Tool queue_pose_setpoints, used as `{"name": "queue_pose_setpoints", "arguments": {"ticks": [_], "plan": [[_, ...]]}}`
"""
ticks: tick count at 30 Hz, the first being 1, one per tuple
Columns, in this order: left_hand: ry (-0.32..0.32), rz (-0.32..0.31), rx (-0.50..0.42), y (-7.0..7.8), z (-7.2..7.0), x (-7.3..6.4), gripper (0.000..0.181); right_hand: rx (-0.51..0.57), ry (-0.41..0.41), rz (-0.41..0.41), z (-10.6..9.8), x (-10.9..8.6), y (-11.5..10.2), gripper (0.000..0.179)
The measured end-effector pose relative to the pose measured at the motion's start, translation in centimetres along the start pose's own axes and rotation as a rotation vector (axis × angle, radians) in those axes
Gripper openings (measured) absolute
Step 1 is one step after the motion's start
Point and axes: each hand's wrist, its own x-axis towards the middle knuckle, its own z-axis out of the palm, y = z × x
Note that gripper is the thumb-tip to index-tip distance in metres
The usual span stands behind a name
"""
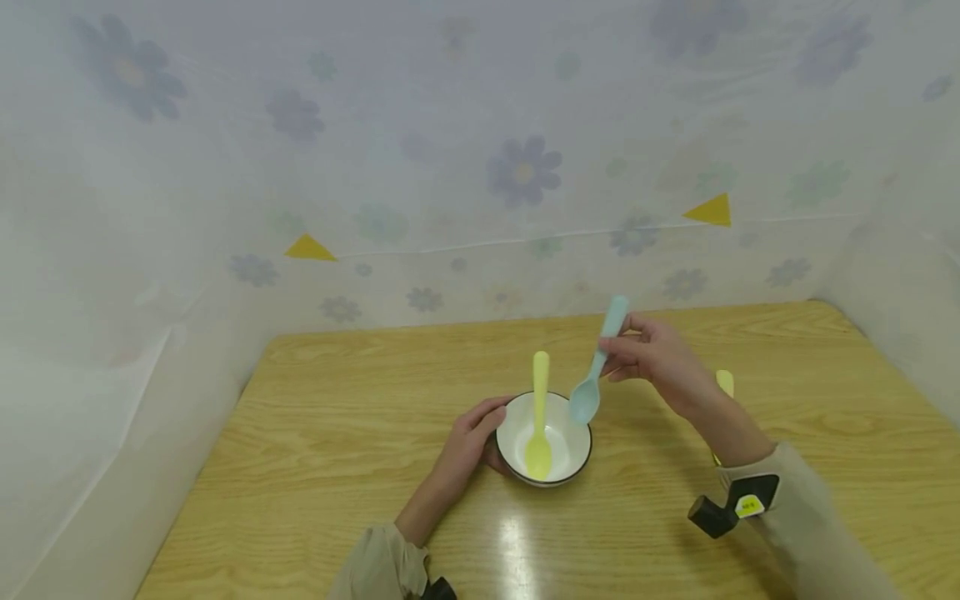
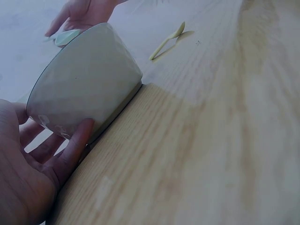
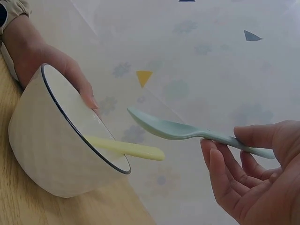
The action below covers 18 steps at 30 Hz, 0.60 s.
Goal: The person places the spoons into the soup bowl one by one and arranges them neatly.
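Observation:
A white bowl (image 1: 510, 433) with a dark rim stands on the wooden table, a yellow spoon (image 1: 540, 400) leaning in it with its handle over the far rim. My left hand (image 1: 467, 446) grips the bowl's left side, thumb at the rim and fingers against the outer wall (image 2: 84, 79). Between thumb and fingers, my right hand (image 1: 652, 358) pinches a light blue spoon (image 1: 615, 315) by its handle. Its blue scoop (image 3: 159, 126) hangs at the bowl's right rim in the head view, held above the table.
Another yellow spoon (image 2: 168, 43) lies on the table to the right, partly hidden by my right wrist in the head view. A flower-printed white sheet (image 1: 420, 167) with yellow triangles hangs behind the table (image 1: 337, 467) and along its sides.

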Motion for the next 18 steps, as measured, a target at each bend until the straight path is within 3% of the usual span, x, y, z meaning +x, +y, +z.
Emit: {"name": "queue_pose_setpoints", "arguments": {"ticks": [18], "plan": [[-0.006,-0.007,-0.004,-0.2,-0.1,0.0,0.041,-0.044,-0.042,0.027,1.4,0.5,1.2,0.015]]}}
